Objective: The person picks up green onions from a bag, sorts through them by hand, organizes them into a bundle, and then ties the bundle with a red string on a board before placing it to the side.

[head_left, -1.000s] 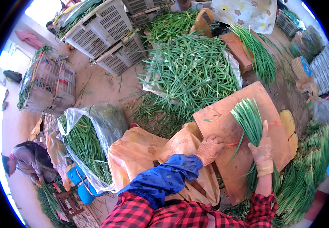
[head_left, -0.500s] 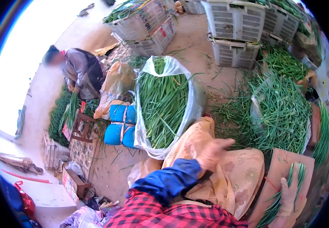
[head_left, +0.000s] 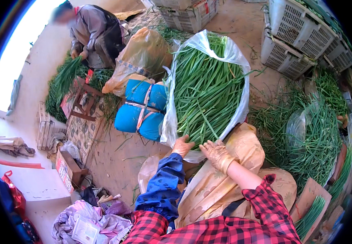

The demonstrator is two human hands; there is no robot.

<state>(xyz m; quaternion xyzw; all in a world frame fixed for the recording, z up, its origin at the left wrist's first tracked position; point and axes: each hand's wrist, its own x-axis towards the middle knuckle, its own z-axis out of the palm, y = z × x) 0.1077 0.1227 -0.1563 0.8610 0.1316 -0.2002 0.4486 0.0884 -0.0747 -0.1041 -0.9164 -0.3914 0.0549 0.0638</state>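
A clear plastic bag [head_left: 245, 87] stands in front of me, full of long flat green leaves [head_left: 206, 87] that look like chives. At its near rim my left hand [head_left: 183, 146] touches the nearest leaves, its fingers bent and apart. Close beside it, my right hand [head_left: 217, 155], in a thin glove, rests on the leaves and rim with its fingers spread. No bunch shows in either hand. At the lower right, a small bunch of green stalks [head_left: 312, 213] lies on a tan board [head_left: 321, 192].
A blue bundle [head_left: 140, 118] tied with straps touches the bag's left side. A co-worker [head_left: 96, 34] crouches at upper left, holding greens. White crates [head_left: 287, 59] are stacked at upper right above a heap of loose greens [head_left: 316, 140]. A patterned cloth [head_left: 220, 183] covers my lap.
My left hand has moved from over my lap to the bag's near edge. My right hand has left the bunch on the board and come to the bag. The view has shifted.
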